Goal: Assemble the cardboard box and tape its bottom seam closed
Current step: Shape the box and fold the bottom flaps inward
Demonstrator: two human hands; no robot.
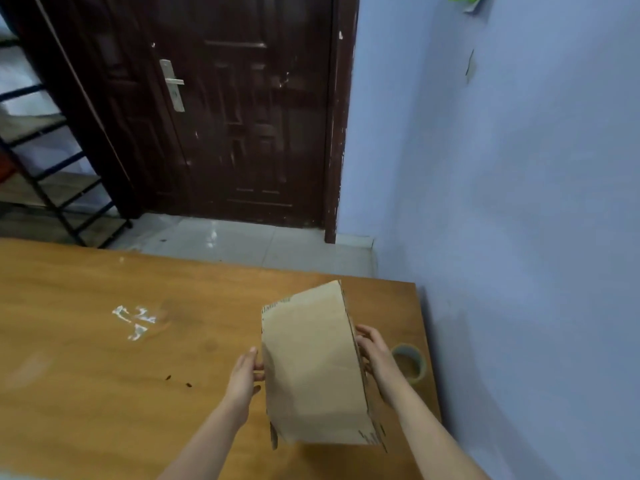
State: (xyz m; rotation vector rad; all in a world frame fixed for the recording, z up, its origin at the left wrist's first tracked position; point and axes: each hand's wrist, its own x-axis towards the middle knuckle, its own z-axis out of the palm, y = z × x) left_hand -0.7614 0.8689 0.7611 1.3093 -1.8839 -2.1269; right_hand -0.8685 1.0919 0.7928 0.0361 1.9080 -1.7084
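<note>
A plain brown cardboard box point(311, 368) is held up above the wooden table point(104, 341), one broad face turned toward me. My left hand point(247, 374) grips its left edge, fingers curled behind the panel. My right hand point(372, 348) holds the right edge from the other side. A roll of clear tape point(410, 363) lies flat on the table just right of my right hand, close to the table's right edge. The box's flaps are mostly hidden behind the facing panel.
Shiny tape scraps point(135, 320) stick to the tabletop at centre left. A blue wall point(519, 202) runs along the table's right side. Beyond the table are a tiled floor, a dark wooden door point(242, 116) and a black metal rack point(52, 168) at far left.
</note>
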